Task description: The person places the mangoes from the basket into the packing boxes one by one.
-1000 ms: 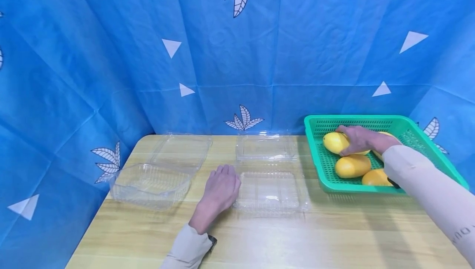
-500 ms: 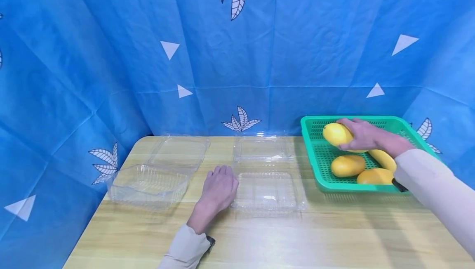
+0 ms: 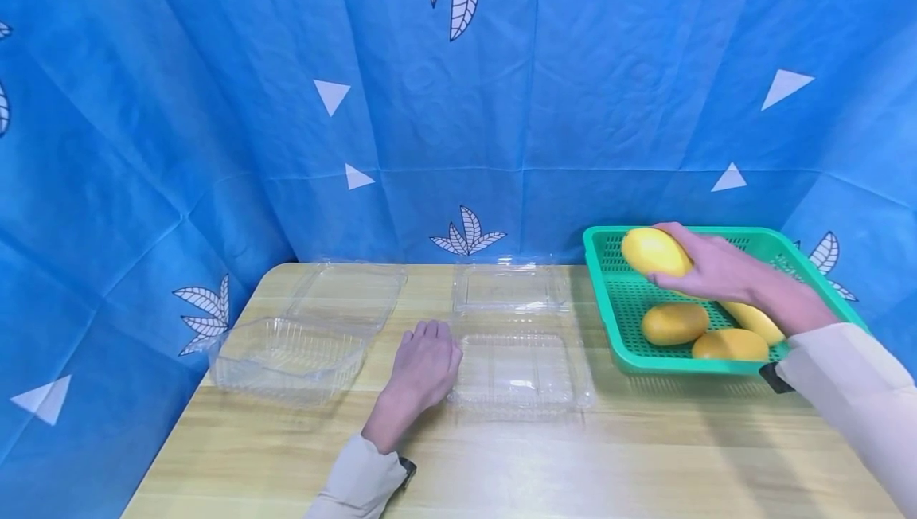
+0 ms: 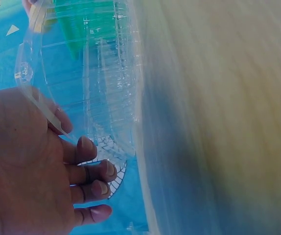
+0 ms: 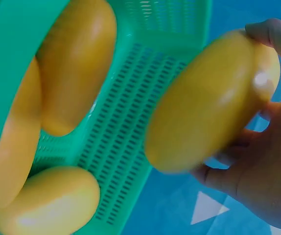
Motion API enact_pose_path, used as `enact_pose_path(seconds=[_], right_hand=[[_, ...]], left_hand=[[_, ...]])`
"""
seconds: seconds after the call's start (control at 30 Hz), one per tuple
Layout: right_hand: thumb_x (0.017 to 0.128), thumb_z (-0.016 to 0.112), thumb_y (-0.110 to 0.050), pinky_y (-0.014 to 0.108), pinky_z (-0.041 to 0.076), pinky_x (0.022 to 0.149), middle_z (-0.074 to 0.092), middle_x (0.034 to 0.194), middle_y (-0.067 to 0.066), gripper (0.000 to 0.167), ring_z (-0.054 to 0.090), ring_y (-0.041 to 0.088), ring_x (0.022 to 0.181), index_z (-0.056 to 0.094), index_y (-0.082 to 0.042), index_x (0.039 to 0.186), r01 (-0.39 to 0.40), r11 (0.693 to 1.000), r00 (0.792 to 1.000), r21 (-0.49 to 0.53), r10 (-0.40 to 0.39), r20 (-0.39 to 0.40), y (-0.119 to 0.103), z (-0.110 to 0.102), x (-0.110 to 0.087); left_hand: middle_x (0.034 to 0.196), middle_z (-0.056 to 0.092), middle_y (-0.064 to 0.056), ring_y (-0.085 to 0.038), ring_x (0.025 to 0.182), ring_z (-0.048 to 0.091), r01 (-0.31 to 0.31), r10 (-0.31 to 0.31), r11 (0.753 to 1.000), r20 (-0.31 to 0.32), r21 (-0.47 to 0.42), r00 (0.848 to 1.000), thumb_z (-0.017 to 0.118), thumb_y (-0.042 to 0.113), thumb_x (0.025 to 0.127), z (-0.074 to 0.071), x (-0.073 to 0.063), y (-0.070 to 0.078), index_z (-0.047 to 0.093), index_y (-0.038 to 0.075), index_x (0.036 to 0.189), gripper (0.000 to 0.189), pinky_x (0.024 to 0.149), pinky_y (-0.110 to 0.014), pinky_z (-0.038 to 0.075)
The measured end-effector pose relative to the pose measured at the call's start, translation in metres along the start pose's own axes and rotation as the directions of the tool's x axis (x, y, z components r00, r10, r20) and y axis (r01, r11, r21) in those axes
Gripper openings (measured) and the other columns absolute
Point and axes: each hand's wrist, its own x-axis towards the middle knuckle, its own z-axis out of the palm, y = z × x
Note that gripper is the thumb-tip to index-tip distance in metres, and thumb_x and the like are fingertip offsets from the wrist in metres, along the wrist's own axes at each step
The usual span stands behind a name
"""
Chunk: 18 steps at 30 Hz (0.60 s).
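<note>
My right hand (image 3: 705,264) grips a yellow mango (image 3: 655,252) above the green basket (image 3: 623,361). In the right wrist view, the thumb and fingers wrap one end of the held mango (image 5: 204,103), which is clear of the basket floor. Three mangoes lie in the basket, one of them the orange-yellow mango (image 3: 675,323). At the left edge of an open clear plastic container (image 3: 519,368), my left hand (image 3: 423,364) holds the rim, its fingers curled. The left wrist view shows the thumb (image 4: 59,120) at the container's rim, partly behind the plastic.
Another open clear plastic container (image 3: 290,360) stands on the left of the wooden table (image 3: 516,463). Both containers have their lids folded back toward the blue curtain (image 3: 458,105), which closes off the back and sides.
My right hand has lifted the mango up from the basket floor, leaving the other mangoes in view below. The left hand has stayed at the container's edge.
</note>
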Motion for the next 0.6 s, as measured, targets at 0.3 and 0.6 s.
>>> enact_pose_path(seconds=[0.3, 0.6], right_hand=[[0.094, 0.07, -0.049, 0.041, 0.047, 0.062, 0.061, 0.114, 0.014, 0.081, 0.058, 0.031, 0.094, 0.029, -0.022, 0.159, -0.046, 0.996, 0.996, 0.074, 0.052, -0.079, -0.029, 0.0, -0.012], [0.095, 0.066, -0.055, 0.04, 0.043, 0.058, 0.061, 0.109, 0.013, 0.079, 0.055, 0.031, 0.088, 0.029, -0.03, 0.159, -0.12, 0.986, 0.984, 0.116, 0.134, -0.119, -0.045, 0.006, -0.022]], left_hand=[[0.079, 0.041, -0.005, -0.022, 0.077, 0.039, 0.0, 0.0, 1.0, 0.001, -0.017, 1.0, 0.038, 0.021, 0.107, 0.0, -0.001, -0.001, 0.042, 0.01, 0.085, 0.025, 0.072, -0.036, 0.037], [0.079, 0.041, -0.005, -0.022, 0.077, 0.039, -0.005, 0.005, 1.0, 0.011, -0.009, 1.0, 0.038, 0.021, 0.107, 0.001, -0.002, 0.0, 0.042, 0.011, 0.084, 0.025, 0.072, -0.036, 0.037]])
